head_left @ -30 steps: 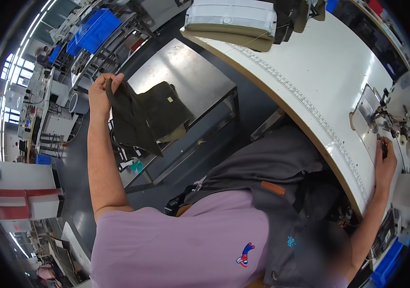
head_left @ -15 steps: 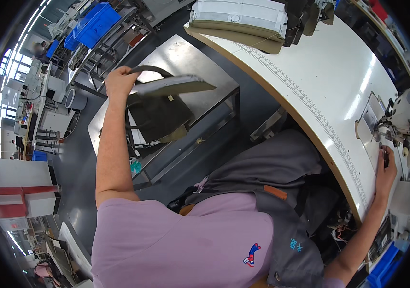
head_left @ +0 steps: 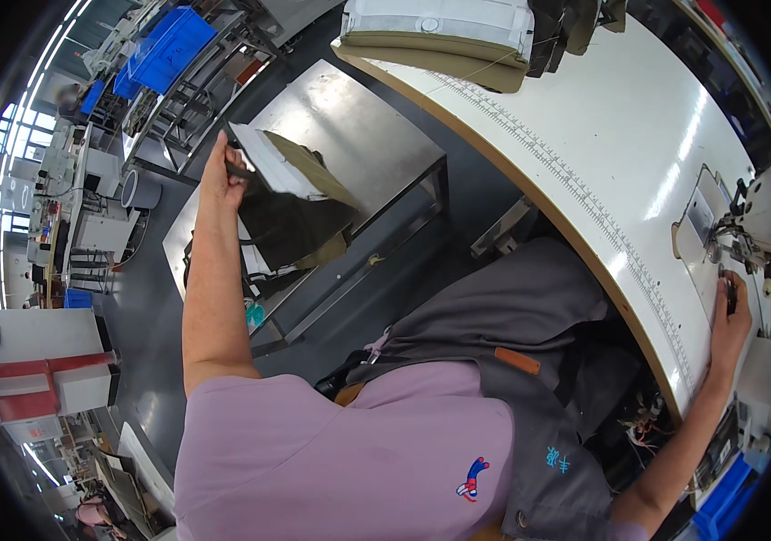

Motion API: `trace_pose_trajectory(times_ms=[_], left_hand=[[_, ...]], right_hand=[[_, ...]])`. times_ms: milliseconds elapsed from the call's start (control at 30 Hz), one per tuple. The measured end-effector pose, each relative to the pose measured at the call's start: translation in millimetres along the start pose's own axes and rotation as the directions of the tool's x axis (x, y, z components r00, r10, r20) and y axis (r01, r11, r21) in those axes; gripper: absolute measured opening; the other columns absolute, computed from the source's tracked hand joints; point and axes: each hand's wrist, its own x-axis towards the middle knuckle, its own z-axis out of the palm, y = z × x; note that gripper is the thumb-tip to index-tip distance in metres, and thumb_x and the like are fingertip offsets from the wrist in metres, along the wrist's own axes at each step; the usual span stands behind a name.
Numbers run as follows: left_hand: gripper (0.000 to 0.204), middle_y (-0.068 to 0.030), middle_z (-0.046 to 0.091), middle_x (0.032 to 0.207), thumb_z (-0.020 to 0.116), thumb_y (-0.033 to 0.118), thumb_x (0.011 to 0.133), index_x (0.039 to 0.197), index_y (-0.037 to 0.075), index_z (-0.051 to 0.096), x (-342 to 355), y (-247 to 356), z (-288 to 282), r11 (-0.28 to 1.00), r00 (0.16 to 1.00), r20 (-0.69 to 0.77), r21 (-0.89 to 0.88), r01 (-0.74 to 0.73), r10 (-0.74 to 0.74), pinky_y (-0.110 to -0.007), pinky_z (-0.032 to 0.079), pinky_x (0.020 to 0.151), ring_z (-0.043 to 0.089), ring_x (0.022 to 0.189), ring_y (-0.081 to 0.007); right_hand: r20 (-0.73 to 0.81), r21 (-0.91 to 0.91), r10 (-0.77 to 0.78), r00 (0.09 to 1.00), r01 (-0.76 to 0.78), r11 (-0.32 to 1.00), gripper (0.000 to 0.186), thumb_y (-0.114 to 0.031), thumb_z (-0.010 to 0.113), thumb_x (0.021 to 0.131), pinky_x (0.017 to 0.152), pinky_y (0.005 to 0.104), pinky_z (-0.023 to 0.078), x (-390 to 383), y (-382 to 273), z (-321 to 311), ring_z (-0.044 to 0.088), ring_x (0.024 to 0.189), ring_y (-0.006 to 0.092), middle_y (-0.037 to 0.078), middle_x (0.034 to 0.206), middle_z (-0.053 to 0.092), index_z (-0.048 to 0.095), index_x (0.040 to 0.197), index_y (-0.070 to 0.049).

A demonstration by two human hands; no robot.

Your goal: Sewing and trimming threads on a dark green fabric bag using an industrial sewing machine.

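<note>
At the left, my left hand (head_left: 221,176) is closed on a dark strap at the edge of an olive fabric bag panel (head_left: 291,162) with a pale grey-white backing. The panel hangs tilted above the metal table. Below it, dark olive fabric pieces (head_left: 286,225) lie in a heap on that table (head_left: 385,153). My right hand (head_left: 730,320) rests on the white sewing table beside the sewing machine (head_left: 746,230). Its fingers are curled round a small black object (head_left: 732,290), mostly hidden, whose kind I cannot make out.
A stack of olive and white fabric panels (head_left: 440,41) sits at the far end of the white worktop (head_left: 611,117), which has a ruler strip along its curved edge. Blue crates (head_left: 169,50) stand on a rack at the far left. A grey bin (head_left: 142,189) is on the floor.
The panel in my left hand has swung from nearly flat to a steep tilt, its pale backing now showing, closer to the hand. My right hand stays beside the machine.
</note>
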Motion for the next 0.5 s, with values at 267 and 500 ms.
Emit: trace_pose_trajectory(times_ms=[267,500], left_hand=[[0.048,-0.0168,0.071,0.083,0.069,0.046,0.095,0.099,-0.002,0.063,-8,-74,-108,0.362,0.858,-0.475,0.848,0.386,0.197,-0.045,0.054,0.051,0.07,0.06,-0.028],[0.035,-0.021,0.072,0.115,0.056,0.021,0.095,0.128,0.017,0.065,-25,-48,-67,-0.302,0.925,-0.198,0.905,0.3,0.323,-0.051,0.056,0.091,0.069,0.11,-0.0396]], right_hand=[[-0.001,0.042,-0.011,1.0,0.011,0.999,0.03,-0.019,0.058,0.106,0.1,0.0298,0.046,2,-9,6,0.063,0.108,0.0166,0.012,0.117,0.07,0.061,0.128,0.0],[-0.016,0.019,-0.008,1.0,0.008,1.0,0.029,-0.017,0.058,0.105,0.1,0.0301,0.046,-2,-9,0,0.064,0.109,0.0169,0.012,0.118,0.07,0.061,0.129,0.0]])
